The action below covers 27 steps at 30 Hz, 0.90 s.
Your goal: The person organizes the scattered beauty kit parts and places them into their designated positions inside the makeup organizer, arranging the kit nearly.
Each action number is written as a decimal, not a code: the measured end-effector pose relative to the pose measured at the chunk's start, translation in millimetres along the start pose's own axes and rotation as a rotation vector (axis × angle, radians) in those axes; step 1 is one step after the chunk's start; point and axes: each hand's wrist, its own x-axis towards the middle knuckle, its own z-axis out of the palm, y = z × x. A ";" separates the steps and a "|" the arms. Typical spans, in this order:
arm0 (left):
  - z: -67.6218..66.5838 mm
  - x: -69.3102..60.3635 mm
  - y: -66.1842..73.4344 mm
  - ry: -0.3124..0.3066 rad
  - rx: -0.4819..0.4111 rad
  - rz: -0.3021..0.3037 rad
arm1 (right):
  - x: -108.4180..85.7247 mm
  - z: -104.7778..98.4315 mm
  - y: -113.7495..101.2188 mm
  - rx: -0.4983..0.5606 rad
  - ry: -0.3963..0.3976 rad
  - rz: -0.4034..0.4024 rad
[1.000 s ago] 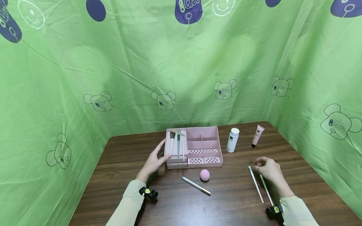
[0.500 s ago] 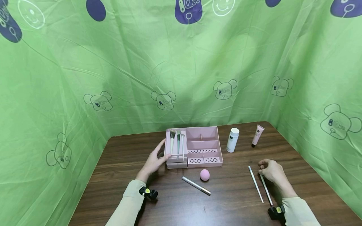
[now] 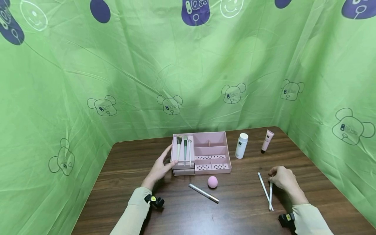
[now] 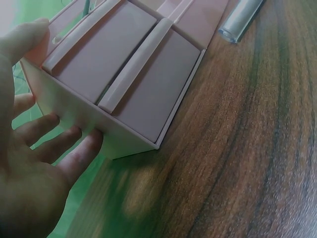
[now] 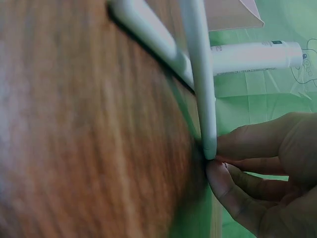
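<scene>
My left hand holds the left side of a pink cosmetics organizer, its thumb over the top edge and its fingers against the outer wall. Three makeup brushes lie in the organizer's left tray. Over at the right, my right hand pinches the far end of a slim white stick between thumb and fingers. That stick's near end crosses a second white stick on the table. What kind of sticks they are cannot be told.
A pink ball-shaped sponge and a silver tube-like pen lie in front of the organizer. Right of it stands a white bottle, with a pink squeeze tube farther right. Green printed cloth hangs around the wooden table.
The right hand has shifted slightly right. The pinched stick's near end has swung left, so it now crosses the other stick. My left hand stays on the organizer.
</scene>
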 end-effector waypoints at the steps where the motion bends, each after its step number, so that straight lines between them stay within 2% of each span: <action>1: -0.1 -0.1 0.0 0.001 0.002 -0.001 | 0.0 -0.6 -0.4 -0.002 0.003 -0.005; 10: 0.4 -1.7 -2.1 0.003 0.010 -0.001 | -1.9 -2.3 -3.4 -0.022 0.015 -0.024; 18: 0.5 5.8 -31.1 0.038 0.030 0.012 | 1.8 -2.2 0.0 0.021 0.014 -0.025; 27: 0.0 7.6 -35.2 0.034 0.036 0.027 | 11.1 -11.3 -10.0 0.084 0.086 -0.089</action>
